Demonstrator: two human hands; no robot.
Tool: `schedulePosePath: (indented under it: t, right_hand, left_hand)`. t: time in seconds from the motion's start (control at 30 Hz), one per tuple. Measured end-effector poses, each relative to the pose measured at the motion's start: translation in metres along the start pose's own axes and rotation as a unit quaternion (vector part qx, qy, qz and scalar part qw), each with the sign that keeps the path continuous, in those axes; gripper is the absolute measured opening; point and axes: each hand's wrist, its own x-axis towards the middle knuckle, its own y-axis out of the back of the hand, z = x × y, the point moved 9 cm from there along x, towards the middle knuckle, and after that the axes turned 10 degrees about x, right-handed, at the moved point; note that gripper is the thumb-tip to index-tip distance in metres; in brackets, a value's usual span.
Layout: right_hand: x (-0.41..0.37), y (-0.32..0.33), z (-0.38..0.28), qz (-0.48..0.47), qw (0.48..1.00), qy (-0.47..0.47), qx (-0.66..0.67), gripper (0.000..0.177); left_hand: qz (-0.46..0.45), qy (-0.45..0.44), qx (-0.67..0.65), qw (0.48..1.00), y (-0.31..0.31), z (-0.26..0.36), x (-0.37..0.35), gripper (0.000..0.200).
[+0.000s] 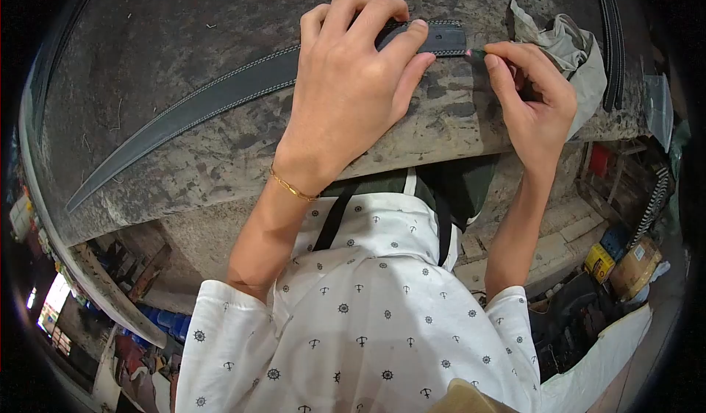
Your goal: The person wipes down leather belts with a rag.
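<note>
A dark leather strap point(213, 93) with light stitching along both edges curves across the worn worktable point(243, 144). My left hand point(353, 71) lies over the strap near its squared right end, pressing it down, thumb and forefinger bent at its lower edge. Between the thumb and forefinger of my right hand point(526, 82) is a small dark piece with a pinkish tip point(471, 53), which meets the strap's end at its lower corner. A small hole shows near that end. Most of the small piece is hidden by my fingers.
A crumpled grey-green cloth point(588, 52) lies just beyond my right hand. Dark stitched straps point(612, 38) hang at the far right, beside a clear plastic bag point(658, 108). Below the table's right side are a yellow box point(599, 263) and a cardboard box point(636, 268).
</note>
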Motion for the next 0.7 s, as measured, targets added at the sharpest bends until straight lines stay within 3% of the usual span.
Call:
schedulePosePath:
  t: [0.7]
  right_hand:
    - [0.0001,0.0009,0.0002,0.002,1.000,0.016,0.002,0.011]
  left_hand:
    - [0.008,-0.001,-0.013,1.000,-0.0007,-0.0017,-0.0009,0.026]
